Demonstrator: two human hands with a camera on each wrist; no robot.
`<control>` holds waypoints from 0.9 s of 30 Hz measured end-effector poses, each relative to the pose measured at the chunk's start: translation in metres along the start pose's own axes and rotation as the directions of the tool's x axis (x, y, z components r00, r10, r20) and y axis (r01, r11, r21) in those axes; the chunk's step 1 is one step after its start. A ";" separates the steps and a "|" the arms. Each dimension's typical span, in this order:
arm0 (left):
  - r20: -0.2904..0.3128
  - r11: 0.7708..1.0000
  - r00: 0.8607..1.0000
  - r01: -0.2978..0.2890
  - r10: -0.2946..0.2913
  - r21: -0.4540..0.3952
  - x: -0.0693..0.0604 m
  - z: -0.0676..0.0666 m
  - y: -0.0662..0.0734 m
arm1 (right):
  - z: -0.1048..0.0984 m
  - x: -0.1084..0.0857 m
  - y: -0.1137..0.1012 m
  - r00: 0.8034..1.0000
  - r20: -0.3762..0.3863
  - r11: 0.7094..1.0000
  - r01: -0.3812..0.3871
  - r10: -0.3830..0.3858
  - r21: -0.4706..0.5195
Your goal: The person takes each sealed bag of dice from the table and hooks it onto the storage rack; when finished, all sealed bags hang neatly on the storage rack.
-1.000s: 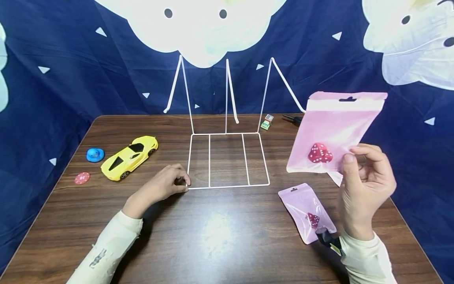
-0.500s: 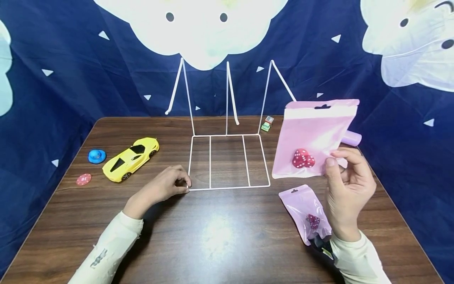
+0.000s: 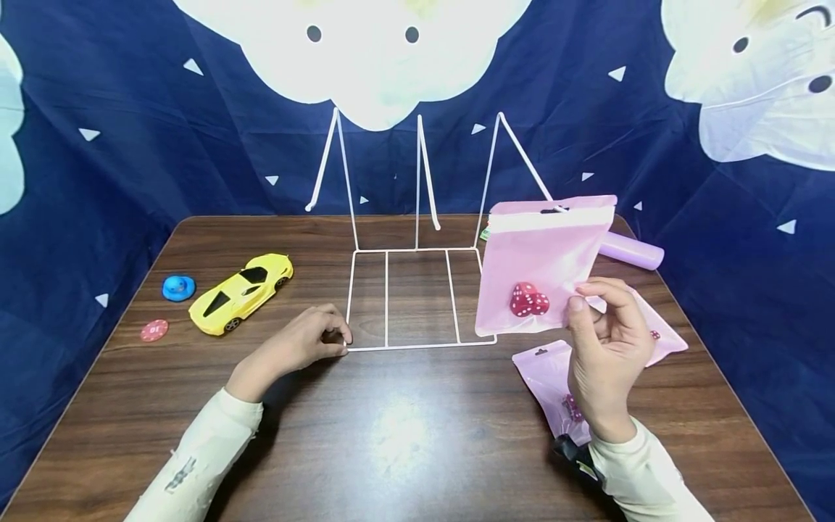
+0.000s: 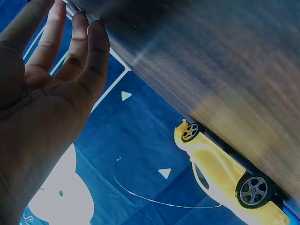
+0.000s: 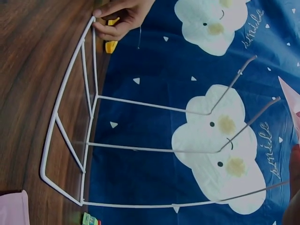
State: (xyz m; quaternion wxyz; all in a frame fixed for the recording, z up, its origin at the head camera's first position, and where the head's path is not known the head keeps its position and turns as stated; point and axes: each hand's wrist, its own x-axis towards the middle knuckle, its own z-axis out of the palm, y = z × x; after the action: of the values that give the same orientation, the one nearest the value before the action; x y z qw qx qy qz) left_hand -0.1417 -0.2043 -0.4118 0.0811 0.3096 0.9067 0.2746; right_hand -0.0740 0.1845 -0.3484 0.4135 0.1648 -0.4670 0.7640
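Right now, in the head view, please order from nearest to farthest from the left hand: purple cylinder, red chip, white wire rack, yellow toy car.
1. White wire rack: its near left corner is pinched by the left hand.
2. Yellow toy car: left, further back.
3. Red chip: farther out on the left.
4. Purple cylinder: far right, partly behind the held pink bag.

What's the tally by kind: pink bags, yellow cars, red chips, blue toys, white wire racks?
Pink bags: 3
Yellow car: 1
Red chip: 1
Blue toy: 1
White wire rack: 1
Total: 7
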 end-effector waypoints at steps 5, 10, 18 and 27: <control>-0.006 1.000 1.000 -0.018 0.018 -0.005 0.000 -0.001 0.000 | 0.005 -0.002 0.001 0.999 0.032 1.000 -0.001 0.001 -0.004; -0.005 1.000 1.000 -0.009 0.009 -0.004 0.000 0.000 0.000 | 0.012 -0.003 0.004 0.999 0.045 1.000 0.003 -0.002 -0.016; 0.007 1.000 1.000 -0.013 0.013 -0.016 0.001 -0.001 -0.001 | 0.019 -0.008 0.007 0.995 0.097 1.000 -0.016 0.018 -0.013; -0.024 0.990 0.993 -0.114 0.113 -0.077 -0.001 0.008 -0.035 | 0.028 -0.012 0.008 0.989 0.144 0.999 -0.020 0.025 -0.035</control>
State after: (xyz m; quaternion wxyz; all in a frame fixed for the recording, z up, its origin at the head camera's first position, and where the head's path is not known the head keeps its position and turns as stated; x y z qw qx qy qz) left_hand -0.1568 -0.2240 -0.4382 0.0685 0.3545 0.8769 0.3172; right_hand -0.0767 0.1529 -0.3465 0.3726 0.2073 -0.5101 0.7470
